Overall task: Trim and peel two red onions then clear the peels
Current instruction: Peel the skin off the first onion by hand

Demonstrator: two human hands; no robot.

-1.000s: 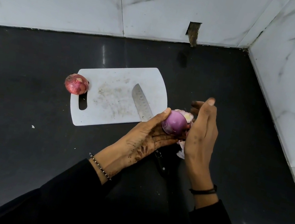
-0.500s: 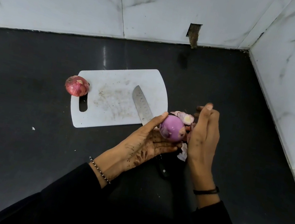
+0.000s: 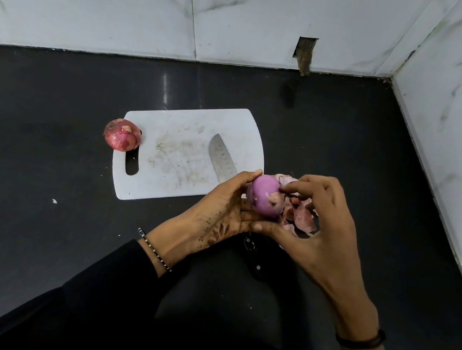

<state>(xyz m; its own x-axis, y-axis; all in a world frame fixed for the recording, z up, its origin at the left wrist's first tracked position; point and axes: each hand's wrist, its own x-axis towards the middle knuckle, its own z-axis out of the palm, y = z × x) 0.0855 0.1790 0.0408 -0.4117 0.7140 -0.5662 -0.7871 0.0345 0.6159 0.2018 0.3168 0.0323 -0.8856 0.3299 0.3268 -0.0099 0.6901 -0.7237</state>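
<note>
My left hand (image 3: pixel 218 214) grips a mostly peeled purple onion (image 3: pixel 264 197) above the black counter, just right of the white cutting board (image 3: pixel 176 165). My right hand (image 3: pixel 315 233) closes over the onion from the right, its fingertips on the top and thumb under it. Loose pink peels (image 3: pixel 302 216) lie on the counter beneath my right hand. A second, unpeeled red onion (image 3: pixel 122 134) sits at the board's left edge. The knife's blade (image 3: pixel 221 159) rests on the board; its black handle (image 3: pixel 255 259) runs under my hands.
White marble walls close the counter (image 3: pixel 28 231) at the back and right, meeting in a corner. A dark notch (image 3: pixel 305 53) is cut in the back wall. A small white fleck (image 3: pixel 54 201) lies on the counter left of my arms.
The onion has turned in my left hand and shows its trimmed end. My right hand has rotated from edge-on to palm-down over the onion, and the peels beside it are exposed.
</note>
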